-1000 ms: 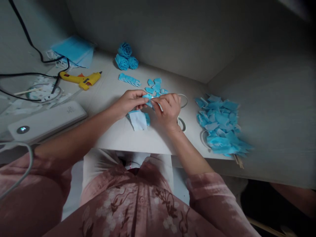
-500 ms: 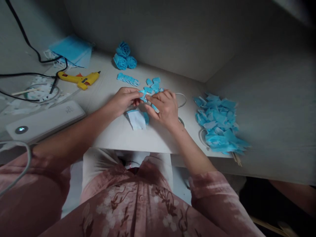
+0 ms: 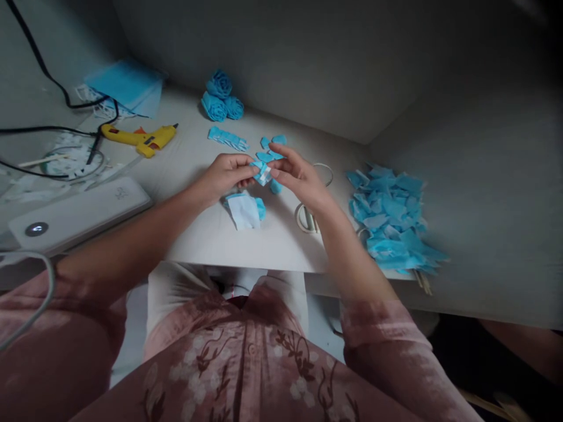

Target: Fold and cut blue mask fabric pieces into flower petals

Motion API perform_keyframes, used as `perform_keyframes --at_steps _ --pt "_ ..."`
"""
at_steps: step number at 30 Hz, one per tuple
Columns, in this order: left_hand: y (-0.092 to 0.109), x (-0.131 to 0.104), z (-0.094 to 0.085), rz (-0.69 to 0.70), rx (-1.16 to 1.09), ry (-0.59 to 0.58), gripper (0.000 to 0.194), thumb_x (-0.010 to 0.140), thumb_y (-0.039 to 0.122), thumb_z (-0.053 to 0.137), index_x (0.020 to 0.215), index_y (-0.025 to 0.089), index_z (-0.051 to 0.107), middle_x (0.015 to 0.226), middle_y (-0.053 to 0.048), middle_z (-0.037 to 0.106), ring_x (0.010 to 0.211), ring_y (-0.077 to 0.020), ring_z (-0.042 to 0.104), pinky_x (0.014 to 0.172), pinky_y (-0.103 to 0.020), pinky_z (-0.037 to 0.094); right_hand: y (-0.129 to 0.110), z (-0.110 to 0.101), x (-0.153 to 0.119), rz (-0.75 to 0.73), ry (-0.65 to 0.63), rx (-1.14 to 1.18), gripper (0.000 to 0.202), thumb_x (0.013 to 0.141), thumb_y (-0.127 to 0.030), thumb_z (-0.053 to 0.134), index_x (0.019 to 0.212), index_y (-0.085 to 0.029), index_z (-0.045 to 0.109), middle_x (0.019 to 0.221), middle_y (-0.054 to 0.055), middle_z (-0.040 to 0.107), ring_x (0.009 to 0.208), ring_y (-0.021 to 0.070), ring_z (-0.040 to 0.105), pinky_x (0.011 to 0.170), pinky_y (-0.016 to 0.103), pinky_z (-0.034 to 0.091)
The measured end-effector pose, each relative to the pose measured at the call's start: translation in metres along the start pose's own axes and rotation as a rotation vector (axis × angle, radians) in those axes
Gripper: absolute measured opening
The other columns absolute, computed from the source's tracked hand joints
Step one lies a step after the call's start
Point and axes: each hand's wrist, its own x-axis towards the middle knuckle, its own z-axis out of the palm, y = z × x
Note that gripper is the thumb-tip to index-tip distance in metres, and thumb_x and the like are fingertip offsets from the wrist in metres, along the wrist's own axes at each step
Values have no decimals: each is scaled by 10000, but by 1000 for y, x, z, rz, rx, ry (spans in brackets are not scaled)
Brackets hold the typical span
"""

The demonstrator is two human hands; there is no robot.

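Note:
My left hand pinches a small folded piece of blue mask fabric with a white strip showing on it. At the piece's right edge, the thumb and a finger of my right hand close on it, while the index finger is lifted. Just behind the hands lie several folded blue petals. A single blue petal sits below the right fingers. Nearer to me is a stack of cut fabric squares, pale side up. A row of overlapped folded petals lies farther back.
Three blue fabric roses stand near the back wall. On the left are a yellow glue gun, face masks, a white power bank and black cables. A tape roll and heaped blue fabric pieces are on the right.
My right hand has turned and drawn slightly right, its index finger now lifted. More of the held piece and its white strip shows, and the tape roll is uncovered. My left hand stays in place.

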Motion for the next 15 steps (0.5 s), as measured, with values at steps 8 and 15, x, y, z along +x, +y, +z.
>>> perform_keyframes --at_steps 8,15 --pt "0 1 -1 -13 -20 3 134 831 166 738 738 157 642 606 17 608 541 -72 527 544 -188 391 7 19 11 43 -58 59 617 934 -432 749 1498 -292 542 966 2 742 851 166 683 805 335 596" --pt "2 2 0 25 -89 9 142 879 277 725 832 174 639 660 5 632 570 -94 549 568 -210 428 17 35 14 -26 137 -7 587 993 -527 661 1500 -269 516 1083 55 774 990 211 728 891 397 616"
